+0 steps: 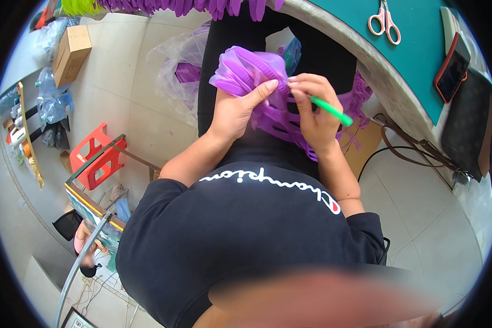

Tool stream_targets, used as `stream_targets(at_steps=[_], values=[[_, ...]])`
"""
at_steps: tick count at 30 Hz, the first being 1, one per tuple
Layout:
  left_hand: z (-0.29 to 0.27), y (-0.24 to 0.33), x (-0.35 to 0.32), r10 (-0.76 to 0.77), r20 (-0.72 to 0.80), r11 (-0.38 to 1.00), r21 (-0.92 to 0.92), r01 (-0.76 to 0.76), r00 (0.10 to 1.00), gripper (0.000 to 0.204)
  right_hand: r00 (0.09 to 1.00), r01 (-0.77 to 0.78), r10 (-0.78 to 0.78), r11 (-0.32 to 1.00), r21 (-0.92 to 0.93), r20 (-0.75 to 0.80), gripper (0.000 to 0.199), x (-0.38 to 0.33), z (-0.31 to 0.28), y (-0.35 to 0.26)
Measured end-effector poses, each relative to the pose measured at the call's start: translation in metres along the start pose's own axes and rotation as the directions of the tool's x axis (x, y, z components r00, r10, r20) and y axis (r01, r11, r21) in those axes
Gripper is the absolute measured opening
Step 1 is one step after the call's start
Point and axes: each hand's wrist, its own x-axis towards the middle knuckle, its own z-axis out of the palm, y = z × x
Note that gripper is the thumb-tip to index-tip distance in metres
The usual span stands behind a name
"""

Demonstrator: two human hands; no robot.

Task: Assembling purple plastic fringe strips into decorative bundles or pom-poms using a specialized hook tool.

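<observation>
My left hand (239,109) is closed round a bunched, soft purple plastic piece (251,68), partly translucent with thicker opaque strips, thumb pressed on top. In my right hand (316,112) lies a slim bright green pen-like tool (332,111), its rear end sticking out past the fingers. Its tip is hidden, so I cannot tell its kind. The right fingertips are pinched at the right edge of the purple piece. Below both hands, a purple slotted web of scrap (290,128) hangs over my lap.
A green-topped table (415,65) curves along the upper right, bearing pink-handled scissors (384,24) and a phone (452,68). Purple strips (202,6) hang at the top edge. To the left are a clear bag (175,60), a red stool (98,156), a cardboard box (72,53) and another person (87,246).
</observation>
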Motion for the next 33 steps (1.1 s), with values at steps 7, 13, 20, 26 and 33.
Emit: stream_targets(at_steps=[7, 13, 20, 26, 33], values=[[-0.002, -0.007, -0.002, 0.174, 0.049, 0.927, 0.329, -0.180, 0.984, 0.012, 0.852, 0.349, -0.471, 0.836, -0.423, -0.230, 0.008, 0.033, -0.038, 0.020], [-0.002, -0.001, -0.001, -0.060, 0.249, 0.596, 0.786, -0.165, 0.967, 0.005, 0.489, 0.470, -0.807, 0.563, -0.680, -0.330, 0.017, 0.098, -0.140, -0.042], [0.020, 0.012, 0.002, -0.123, 0.195, 0.991, 0.067, 0.112, 0.973, 0.015, 0.986, -0.069, 0.050, 0.991, -0.115, -0.160, 0.017, 0.077, -0.095, -0.037], [0.021, 0.013, 0.003, -0.055, 0.076, 0.993, -0.098, 0.062, 0.996, 0.012, 0.936, 0.351, -0.338, 0.916, -0.196, 0.094, 0.010, 0.029, -0.034, -0.029], [0.017, 0.009, 0.004, 0.008, 0.042, 0.997, -0.077, -0.005, 0.999, 0.007, 0.845, 0.534, -0.507, 0.782, -0.323, 0.170, 0.022, 0.019, -0.019, -0.017]])
